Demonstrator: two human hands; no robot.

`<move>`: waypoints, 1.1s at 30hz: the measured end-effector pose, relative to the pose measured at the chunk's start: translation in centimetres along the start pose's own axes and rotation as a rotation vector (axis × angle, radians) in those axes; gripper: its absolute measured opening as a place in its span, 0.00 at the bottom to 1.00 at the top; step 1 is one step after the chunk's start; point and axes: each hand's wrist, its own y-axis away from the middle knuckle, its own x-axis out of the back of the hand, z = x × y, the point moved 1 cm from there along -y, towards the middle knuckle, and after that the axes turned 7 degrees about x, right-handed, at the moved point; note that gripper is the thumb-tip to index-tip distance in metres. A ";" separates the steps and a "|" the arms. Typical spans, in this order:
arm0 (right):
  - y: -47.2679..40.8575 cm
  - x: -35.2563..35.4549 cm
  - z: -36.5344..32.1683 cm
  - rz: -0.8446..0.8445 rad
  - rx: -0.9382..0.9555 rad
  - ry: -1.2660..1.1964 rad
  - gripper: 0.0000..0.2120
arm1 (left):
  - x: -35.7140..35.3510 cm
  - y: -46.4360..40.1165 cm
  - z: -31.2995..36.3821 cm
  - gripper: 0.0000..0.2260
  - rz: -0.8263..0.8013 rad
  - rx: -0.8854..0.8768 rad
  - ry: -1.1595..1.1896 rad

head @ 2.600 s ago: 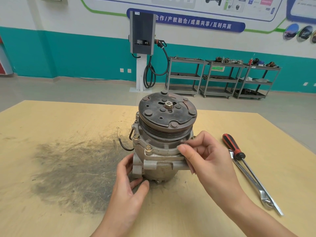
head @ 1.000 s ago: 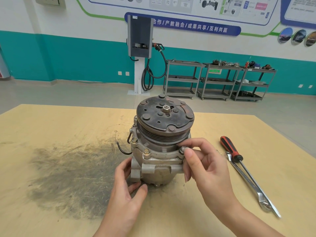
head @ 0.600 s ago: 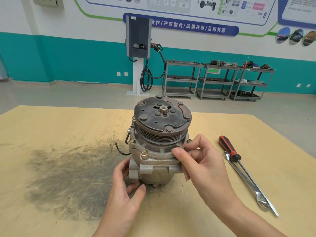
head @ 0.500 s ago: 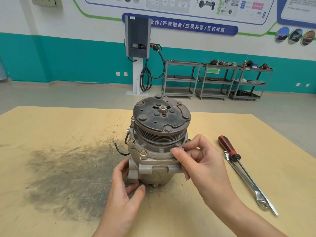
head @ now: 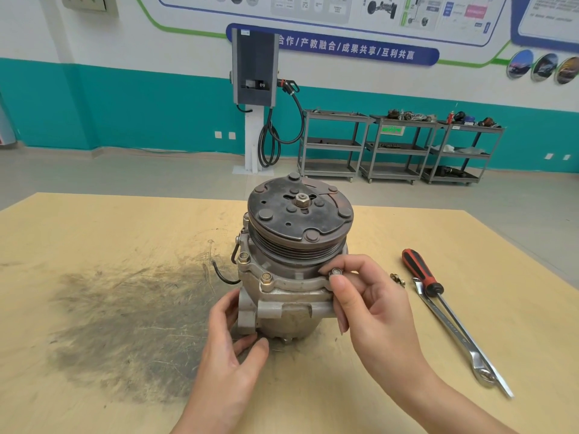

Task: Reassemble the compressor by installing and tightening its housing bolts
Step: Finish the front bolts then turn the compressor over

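The compressor stood upright at mid-table, its axis vertical and its pulley face tilted towards the camera. The right hand pinched a housing bolt at the flange. The left hand loosely cupped the base. No markings on the compressor were legible.

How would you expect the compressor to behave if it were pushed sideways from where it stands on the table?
The compressor looks cast metal, so probably heavy and slow to slide. It stands on end with the wide pulley on top, so it may tip. The left hand braces its base.

Right hand pinches bolt on compressor.
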 end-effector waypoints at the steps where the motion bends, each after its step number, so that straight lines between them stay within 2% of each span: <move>1: 0.0 0.0 0.0 -0.008 0.013 0.023 0.06 | 0.0 0.0 0.0 0.28 0.002 0.000 0.003; 5: -0.2 0.1 0.0 -0.012 0.071 0.139 0.04 | 0.0 0.0 0.0 0.28 0.002 0.000 0.005; 9: -0.4 0.3 0.1 -0.014 0.072 0.170 0.06 | -0.1 0.1 0.1 0.29 0.003 0.002 -0.001; 12: -0.6 0.5 0.3 0.036 -0.023 0.074 0.03 | -0.1 0.1 0.1 0.29 0.005 0.006 0.001; 17: -0.9 0.4 0.5 0.076 -0.099 0.009 0.08 | -0.1 0.3 0.4 0.29 0.007 0.016 0.012; 21: -0.8 0.5 0.5 0.042 -0.095 -0.041 0.08 | -0.1 0.3 0.5 0.28 0.000 0.018 0.012; 27: -0.3 0.6 0.5 -0.019 0.006 -0.070 0.10 | -0.2 0.2 0.5 0.28 -0.003 0.020 0.012; 33: -0.5 0.8 0.6 -0.060 -0.072 -0.159 0.06 | -0.1 0.3 0.5 0.29 -0.001 0.017 0.006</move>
